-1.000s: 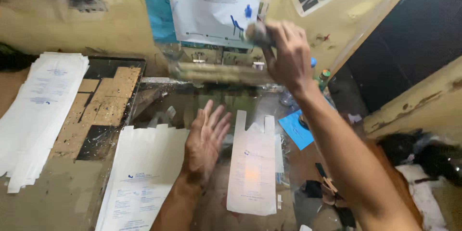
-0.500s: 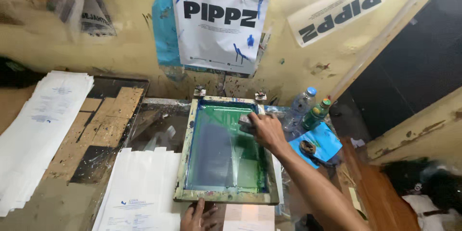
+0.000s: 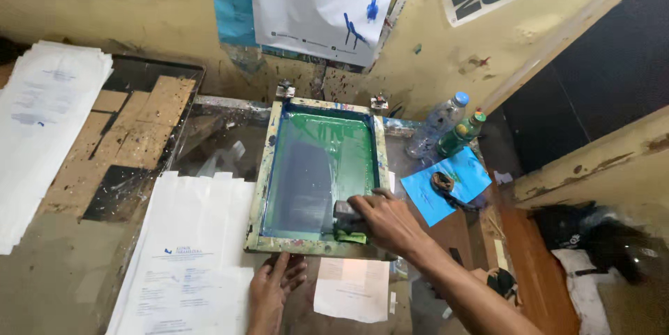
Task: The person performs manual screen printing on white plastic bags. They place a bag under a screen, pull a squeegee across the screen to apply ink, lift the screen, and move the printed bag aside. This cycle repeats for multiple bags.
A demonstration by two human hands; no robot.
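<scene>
Right-hand grip around green-smeared squeegee

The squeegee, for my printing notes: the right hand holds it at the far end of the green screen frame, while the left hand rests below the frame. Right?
Not quite. In the head view the right hand holds the squeegee at the near end of the screen frame; the left hand does rest below it.

Worn table w/ print screen frame, paper stacks, blue sheet, bottles.
</scene>
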